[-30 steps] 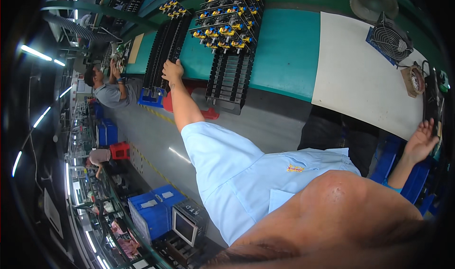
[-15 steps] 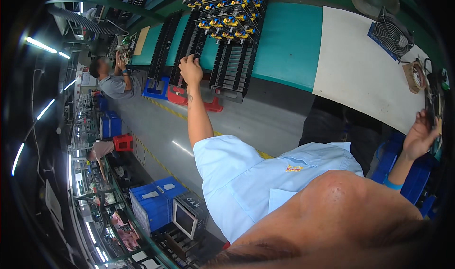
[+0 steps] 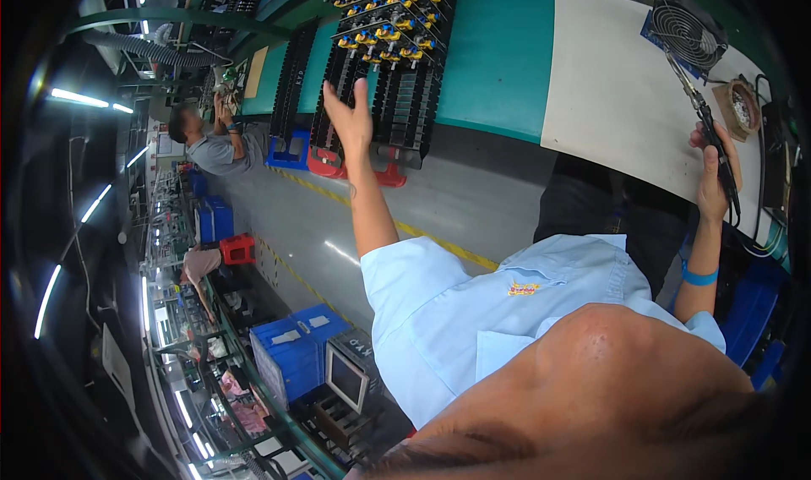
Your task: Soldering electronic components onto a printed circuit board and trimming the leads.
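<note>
Right hand: fingers and thumb wrapped round the dark handle of what looks like a soldering iron. Iron slants up and away from the grip; metal end reaches the fan straight ahead. Can't tell if it touches. Cord trails off behind the grip. White mat is left of the grip; small box just beyond it, on the right.

Left hand: empty as far as visible, thumb and fingers spread wide. Black rack is just beside its fingers; contact unclear. Board stack, with yellow and blue parts, is beyond the fingertips; teal mat is off to that hand's right.

Handling, my judgement: treat the iron as hot. Keep fingers back on the handle, clear of the metal. Hold it lightly, pen-like, and steer the end from the wrist. Keep the end off the fan guard; leave slack in the cord so it doesn't tug the grip. Left hand: keep fingertips clear of the stack, since a knock could shift boards. Eyes on the iron while the arms are this far apart.
</note>
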A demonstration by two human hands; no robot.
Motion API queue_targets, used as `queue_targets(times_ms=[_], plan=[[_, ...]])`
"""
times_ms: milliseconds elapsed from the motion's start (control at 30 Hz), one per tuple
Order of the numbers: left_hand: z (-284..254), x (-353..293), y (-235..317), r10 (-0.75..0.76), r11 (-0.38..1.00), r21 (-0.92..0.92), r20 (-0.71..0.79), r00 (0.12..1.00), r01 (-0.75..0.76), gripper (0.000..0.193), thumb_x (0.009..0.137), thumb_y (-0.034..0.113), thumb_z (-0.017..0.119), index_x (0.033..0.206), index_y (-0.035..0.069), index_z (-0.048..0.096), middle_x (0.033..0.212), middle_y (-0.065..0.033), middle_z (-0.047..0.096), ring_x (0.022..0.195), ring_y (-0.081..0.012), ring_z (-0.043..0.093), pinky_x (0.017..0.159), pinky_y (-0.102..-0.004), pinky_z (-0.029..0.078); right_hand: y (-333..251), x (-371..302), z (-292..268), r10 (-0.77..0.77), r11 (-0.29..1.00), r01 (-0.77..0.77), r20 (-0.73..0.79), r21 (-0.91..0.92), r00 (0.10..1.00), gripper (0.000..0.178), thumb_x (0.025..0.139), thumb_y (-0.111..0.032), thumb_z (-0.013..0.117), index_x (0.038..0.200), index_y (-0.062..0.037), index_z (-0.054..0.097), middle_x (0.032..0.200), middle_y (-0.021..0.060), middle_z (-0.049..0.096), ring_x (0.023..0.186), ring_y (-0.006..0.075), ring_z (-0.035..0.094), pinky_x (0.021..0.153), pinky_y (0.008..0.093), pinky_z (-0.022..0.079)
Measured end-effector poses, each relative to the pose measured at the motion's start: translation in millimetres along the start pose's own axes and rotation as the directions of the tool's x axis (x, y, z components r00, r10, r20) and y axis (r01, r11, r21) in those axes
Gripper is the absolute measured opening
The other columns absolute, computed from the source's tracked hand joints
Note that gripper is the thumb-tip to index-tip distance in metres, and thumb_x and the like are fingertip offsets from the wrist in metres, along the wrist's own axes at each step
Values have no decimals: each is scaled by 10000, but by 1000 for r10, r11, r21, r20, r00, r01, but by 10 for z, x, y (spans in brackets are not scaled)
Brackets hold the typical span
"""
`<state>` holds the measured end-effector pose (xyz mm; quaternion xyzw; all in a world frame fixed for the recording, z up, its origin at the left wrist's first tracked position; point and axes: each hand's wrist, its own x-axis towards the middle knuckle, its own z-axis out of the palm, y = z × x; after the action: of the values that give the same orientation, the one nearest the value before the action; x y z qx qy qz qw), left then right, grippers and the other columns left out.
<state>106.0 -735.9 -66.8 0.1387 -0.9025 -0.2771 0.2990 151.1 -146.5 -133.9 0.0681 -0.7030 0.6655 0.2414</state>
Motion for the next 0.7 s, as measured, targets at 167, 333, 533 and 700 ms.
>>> queue_targets(times_ms=[167,333,533,700], plan=[[318,73,667,-43,995,-92,-31,999,40,1224,760,426,851,1520,-94,44,1509,-364,190,1404,-455,272,1172,-516,251,17,34,46,101,994,-103,-41,-40,994,391,984,-214,642,1296,19,596,1074,171,702,899,203,678,860,298,545],[580,289,703,5,993,-121,-52,999,-11,1393,675,397,918,1516,-87,-81,1533,-374,45,1425,-471,197,1179,-531,232,-79,34,88,144,988,-146,-45,-54,989,397,977,-236,660,1284,10,612,1075,158,706,904,186,680,860,288,552],[641,307,656,43,903,-421,-98,994,-81,1398,666,357,929,1525,-41,-100,1532,-370,-6,1418,-488,183,1178,-541,230,-36,31,108,152,988,-152,-25,-13,988,393,973,-245,668,1276,2,624,1070,150,706,905,183,683,853,287,561],[276,17,1063,46,886,-442,-219,975,-141,1301,674,290,904,1559,42,-18,1549,-332,117,1422,-442,248,1176,-543,265,74,7,74,179,984,-179,-28,28,983,388,960,-203,680,1289,-6,617,1065,137,707,911,187,681,874,286,553]])
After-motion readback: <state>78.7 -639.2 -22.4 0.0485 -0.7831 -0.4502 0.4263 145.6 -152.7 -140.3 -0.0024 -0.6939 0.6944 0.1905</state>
